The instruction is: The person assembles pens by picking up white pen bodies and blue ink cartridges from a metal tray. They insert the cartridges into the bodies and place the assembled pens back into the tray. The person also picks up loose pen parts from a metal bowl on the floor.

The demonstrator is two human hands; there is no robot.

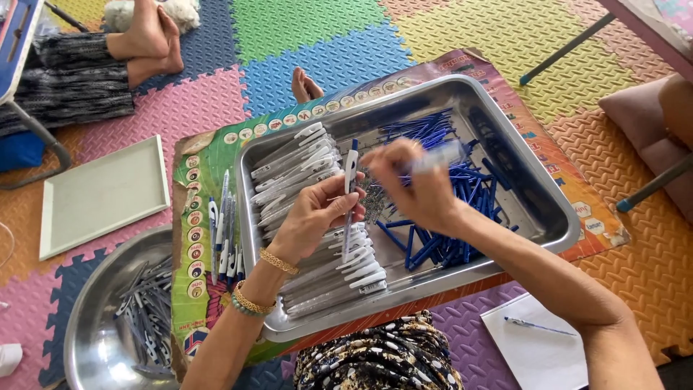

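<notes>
My left hand (315, 214) holds a white pen (349, 189) with a blue tip upright over a steel tray (538, 189). My right hand (415, 186) is closed on a clear pen barrel (442, 155), blurred by motion, just right of the pen. In the tray's left half lies a row of white pen barrels (297, 162). Blue pen refills (433, 242) are heaped in its right half. A small pile of metal springs (374, 202) lies between the two hands.
A round steel bowl (86, 325) with grey pen parts sits at lower left. Finished pens (224, 238) lie on the printed mat beside the tray. A pale flat board (101, 195) rests at left. Another person's bare feet (148, 40) show at top left. White paper with a pen (534, 339) lies at lower right.
</notes>
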